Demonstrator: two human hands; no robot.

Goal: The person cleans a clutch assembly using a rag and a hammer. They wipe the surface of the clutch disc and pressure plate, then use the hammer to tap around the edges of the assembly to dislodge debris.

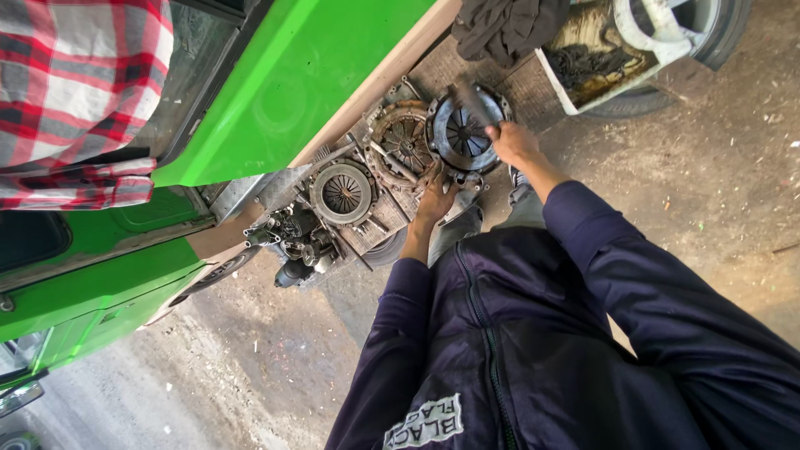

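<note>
Both hands work on 1 part: the right hand [514, 142] is closed around a dark tool handle [472, 104] that slants across the round metal clutch cover [463, 132], while the left hand [436, 193] presses flat-fingered against the cover's lower rim — whether those fingers curl under the edge I cannot tell. The cover sits on a ribbed metal platform [392, 218] beside a green vehicle [292, 83], directly under the tool and just ahead of the left fingertips. It looks like thick pressed steel — heavy, rigid, probably greasy and so slippery. I judge the outer rim the safest place to take hold, since the spring fingers at the centre look thin and sharp. 2 more clutch discs lie near: a rusty one [402, 138] touching the cover's left side, a grey one [342, 193] further left.
</note>
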